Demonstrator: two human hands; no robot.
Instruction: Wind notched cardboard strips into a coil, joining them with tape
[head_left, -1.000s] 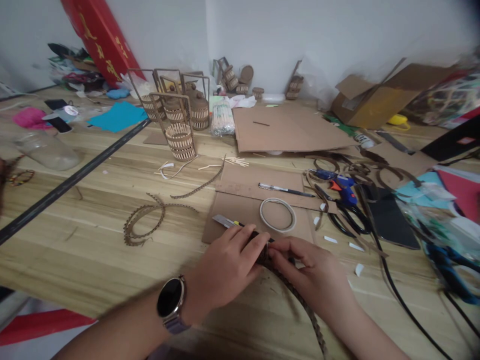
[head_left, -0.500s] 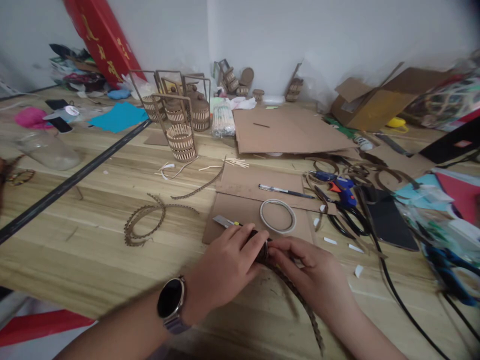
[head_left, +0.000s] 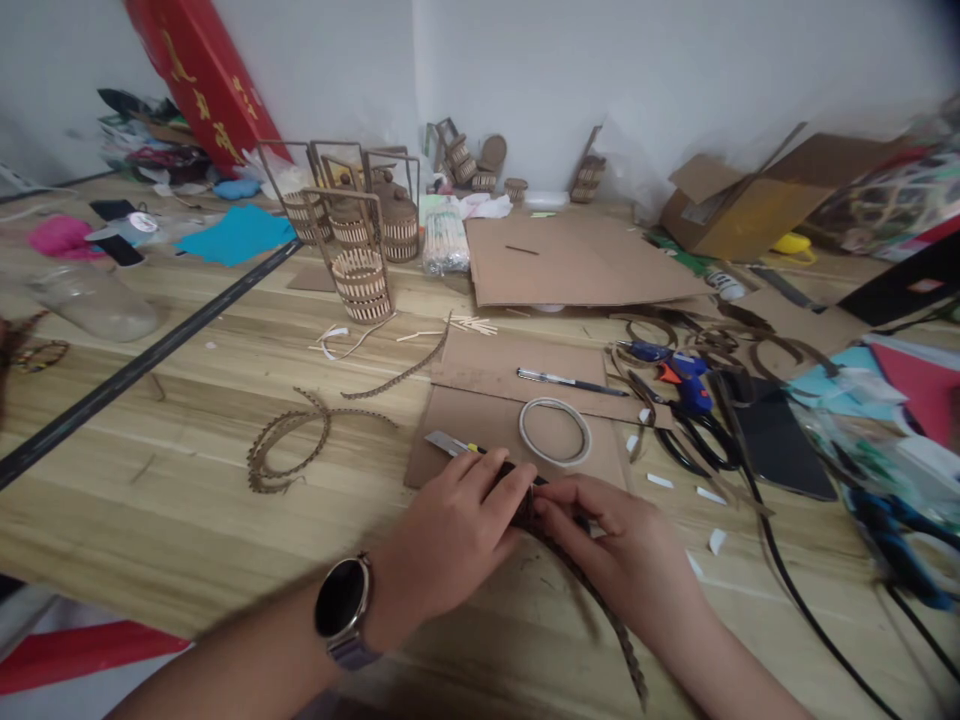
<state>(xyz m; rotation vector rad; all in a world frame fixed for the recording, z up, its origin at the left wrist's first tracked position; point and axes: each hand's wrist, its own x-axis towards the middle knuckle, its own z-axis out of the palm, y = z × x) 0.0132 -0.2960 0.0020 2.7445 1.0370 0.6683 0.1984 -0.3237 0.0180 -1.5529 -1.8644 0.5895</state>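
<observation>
My left hand (head_left: pixel 469 520), with a watch on its wrist, is closed over a small dark rolled piece of notched brown strip, mostly hidden by the fingers. The fingertips of my right hand (head_left: pixel 607 530) pinch the same notched strip (head_left: pixel 604 605) right beside it. Its loose tail curves down toward the table's front. Just beyond my left fingers lies a utility knife (head_left: pixel 444 442), its handle partly covered. A roll of tape (head_left: pixel 555 432) rests flat on the cardboard (head_left: pixel 472 410) behind my hands. Another notched strip (head_left: pixel 289 440) lies coiled to the left.
A pen (head_left: pixel 570 381) lies on the cardboard. At right are black-handled scissors (head_left: pixel 697 440), a blue glue gun (head_left: pixel 690 380) and a black phone (head_left: pixel 784 440). Several small slatted baskets (head_left: pixel 361 285) stand at the back left. A cardboard box (head_left: pixel 739 205) sits back right.
Almost nothing differs. My right fingertips have shifted very slightly against the strip, while my left hand stays in place.
</observation>
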